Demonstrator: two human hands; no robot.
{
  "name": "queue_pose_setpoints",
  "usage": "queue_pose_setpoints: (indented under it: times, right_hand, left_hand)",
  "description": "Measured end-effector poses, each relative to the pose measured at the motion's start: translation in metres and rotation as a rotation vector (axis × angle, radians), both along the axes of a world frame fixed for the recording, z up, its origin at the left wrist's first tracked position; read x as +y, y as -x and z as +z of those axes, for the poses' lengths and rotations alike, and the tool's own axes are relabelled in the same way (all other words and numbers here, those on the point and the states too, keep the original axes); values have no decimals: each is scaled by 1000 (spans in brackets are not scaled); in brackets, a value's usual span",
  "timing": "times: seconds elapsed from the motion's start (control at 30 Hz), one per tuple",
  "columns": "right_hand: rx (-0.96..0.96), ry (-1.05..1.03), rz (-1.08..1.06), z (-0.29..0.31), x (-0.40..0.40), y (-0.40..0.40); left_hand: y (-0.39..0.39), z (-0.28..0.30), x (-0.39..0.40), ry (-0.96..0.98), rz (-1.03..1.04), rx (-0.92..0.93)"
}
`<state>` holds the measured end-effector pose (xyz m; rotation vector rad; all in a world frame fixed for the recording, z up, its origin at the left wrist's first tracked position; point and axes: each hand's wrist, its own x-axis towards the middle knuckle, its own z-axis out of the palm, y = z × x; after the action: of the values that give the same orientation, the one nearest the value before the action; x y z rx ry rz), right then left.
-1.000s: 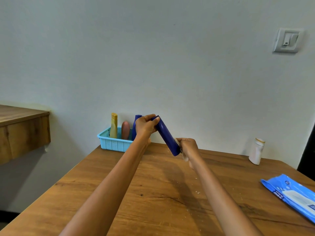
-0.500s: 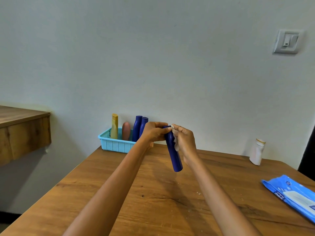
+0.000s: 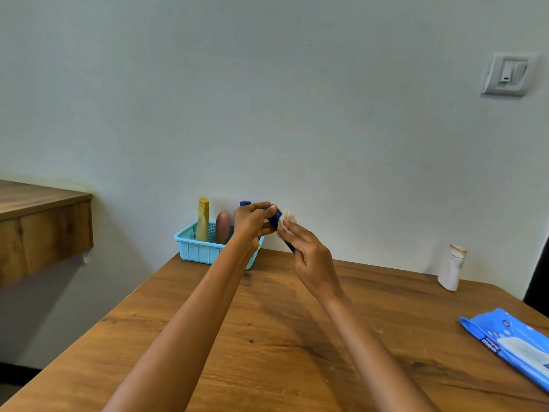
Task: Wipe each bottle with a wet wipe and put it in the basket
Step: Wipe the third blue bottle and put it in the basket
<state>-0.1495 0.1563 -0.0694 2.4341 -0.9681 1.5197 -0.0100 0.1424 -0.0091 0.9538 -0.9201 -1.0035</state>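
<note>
My left hand (image 3: 251, 223) grips the top end of a dark blue bottle (image 3: 275, 217), held tilted in the air just right of the light blue basket (image 3: 197, 251). My right hand (image 3: 310, 257) pinches a small white wet wipe (image 3: 286, 221) against the bottle's upper side and hides most of the bottle's lower part. In the basket stand a yellow bottle (image 3: 203, 223), a reddish-brown bottle (image 3: 222, 227) and another blue bottle (image 3: 245, 203), mostly hidden behind my left hand. A white bottle (image 3: 451, 267) stands alone at the table's far right.
A blue pack of wet wipes (image 3: 514, 344) lies at the right edge of the wooden table (image 3: 267, 337). The basket sits at the table's far left corner against the wall. A wooden shelf (image 3: 38, 221) juts out at left. A wall switch (image 3: 506, 74) is upper right.
My right hand slid the wipe from the bottle's lower end up to its top end. The bottle swung from slanted to nearly upright and is tilted again now.
</note>
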Motion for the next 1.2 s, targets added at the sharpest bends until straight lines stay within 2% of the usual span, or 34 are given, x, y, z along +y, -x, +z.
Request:
queue_pose_setpoints:
  times: [0.2, 0.53, 0.63, 0.73, 0.83, 0.9, 1.03, 1.1, 1.2]
  right_hand:
    - [32, 66, 35, -18, -7, 10]
    - [-102, -127, 13, -44, -16, 31]
    - [-242, -247, -17, -44, -17, 31]
    - [-473, -366, -51, -34, -17, 28]
    - [-672, -513, -23, -23, -19, 27]
    - [-801, -603, 41, -18, -19, 27]
    - [-1066, -902, 199, -7, -14, 25]
    - [-1214, -1023, 289, -5, -12, 26]
    - [-1333, -1092, 360, -5, -11, 29]
  left_hand:
    - [-14, 2, -3, -21, 36, 41]
    - [-34, 1, -7, -12, 115, 91]
    - [-34, 0, -7, 0, 131, 49]
    - [-32, 1, -7, -1, 132, -21]
    - [-22, 0, -6, -18, 68, -122]
    - [-10, -6, -6, -20, 41, -253]
    - [10, -21, -11, 45, 114, -689]
    - [16, -24, -10, 78, 166, -797]
    - [22, -26, -7, 110, 223, -920]
